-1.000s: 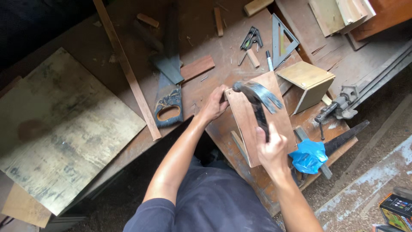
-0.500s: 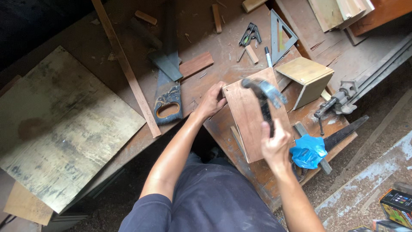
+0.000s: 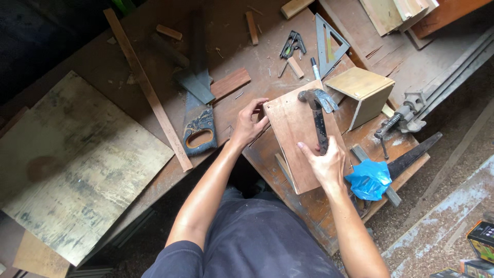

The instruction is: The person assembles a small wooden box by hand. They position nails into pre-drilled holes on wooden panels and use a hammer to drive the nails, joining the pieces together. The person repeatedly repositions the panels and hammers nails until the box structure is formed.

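The right hand [image 3: 325, 166] was wrapped around the dark handle of a claw hammer [image 3: 318, 114], whose steel head lay over the far end of a reddish wooden board [image 3: 297, 141]. That board sat tilted on the workbench [image 3: 242, 56], just in front of the person. The left hand [image 3: 249, 123] pressed its fingers against the board's left edge near the far corner, half curled and gripping nothing else.

Close behind the board stood a small open box of pale wood [image 3: 361, 92], touching or nearly touching the board's far right corner. Beyond it lay a grey metal triangle square [image 3: 329, 44], a marker pen [image 3: 314, 68], a small metal tool [image 3: 292, 45] and several short offcuts. To the left of the left hand rested a handsaw [image 3: 198, 123], its handle toward the person, beside a long thin wooden strip [image 3: 146, 87] running diagonally across the bench. A big worn sheet of plywood [image 3: 77, 164] lay further left.

Just right of the right hand sat a crumpled blue plastic bag [image 3: 369, 179], crowding the wrist. A dark flat blade [image 3: 414, 154] stuck out from behind the bag, and a bar clamp [image 3: 411, 110] lay beyond it at the bench's right edge.
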